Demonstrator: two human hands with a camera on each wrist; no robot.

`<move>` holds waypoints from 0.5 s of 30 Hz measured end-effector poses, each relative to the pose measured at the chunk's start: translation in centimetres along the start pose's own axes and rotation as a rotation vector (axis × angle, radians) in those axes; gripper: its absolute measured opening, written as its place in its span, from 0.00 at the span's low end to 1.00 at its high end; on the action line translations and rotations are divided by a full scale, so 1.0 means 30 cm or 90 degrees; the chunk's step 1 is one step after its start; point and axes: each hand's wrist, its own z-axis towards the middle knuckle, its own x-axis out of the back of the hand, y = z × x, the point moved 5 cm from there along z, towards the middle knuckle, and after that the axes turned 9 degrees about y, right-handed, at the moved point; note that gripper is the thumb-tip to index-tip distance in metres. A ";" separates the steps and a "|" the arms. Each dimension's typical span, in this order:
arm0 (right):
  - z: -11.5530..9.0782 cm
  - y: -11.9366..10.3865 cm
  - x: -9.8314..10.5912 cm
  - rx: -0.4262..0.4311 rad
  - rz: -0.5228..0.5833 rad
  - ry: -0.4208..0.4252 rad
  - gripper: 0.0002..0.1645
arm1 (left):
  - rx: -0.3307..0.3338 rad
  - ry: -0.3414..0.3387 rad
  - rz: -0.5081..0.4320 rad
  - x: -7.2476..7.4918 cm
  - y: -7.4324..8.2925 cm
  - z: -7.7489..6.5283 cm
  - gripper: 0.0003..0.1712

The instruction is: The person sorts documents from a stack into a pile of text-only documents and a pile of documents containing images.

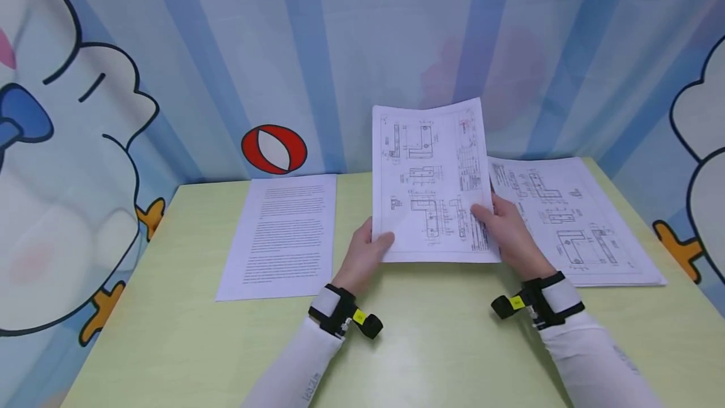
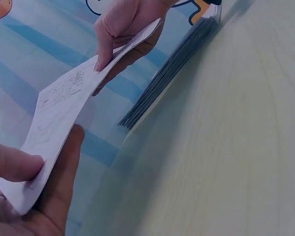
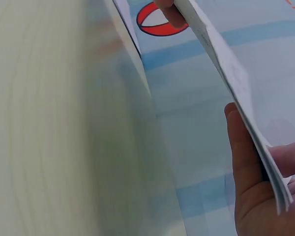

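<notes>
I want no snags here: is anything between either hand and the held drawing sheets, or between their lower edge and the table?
Nothing visible: the left hand and right hand both grip the drawing sheets directly, and open space shows between the sheets' lower edge and the table.

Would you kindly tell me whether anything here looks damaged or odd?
Nothing stands out: the drawing sheets held by the left hand and right hand bow only slightly, while the text page and drawing stack lie flat, with no visible tears.
</notes>
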 end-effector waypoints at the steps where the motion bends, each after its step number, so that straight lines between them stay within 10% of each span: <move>1: -0.002 0.000 -0.010 0.003 -0.003 -0.007 0.31 | 0.001 0.003 0.014 0.017 0.003 -0.001 0.26; 15: 0.014 0.047 -0.112 0.009 -0.132 -0.016 0.28 | 0.064 0.038 0.193 0.173 -0.031 -0.010 0.32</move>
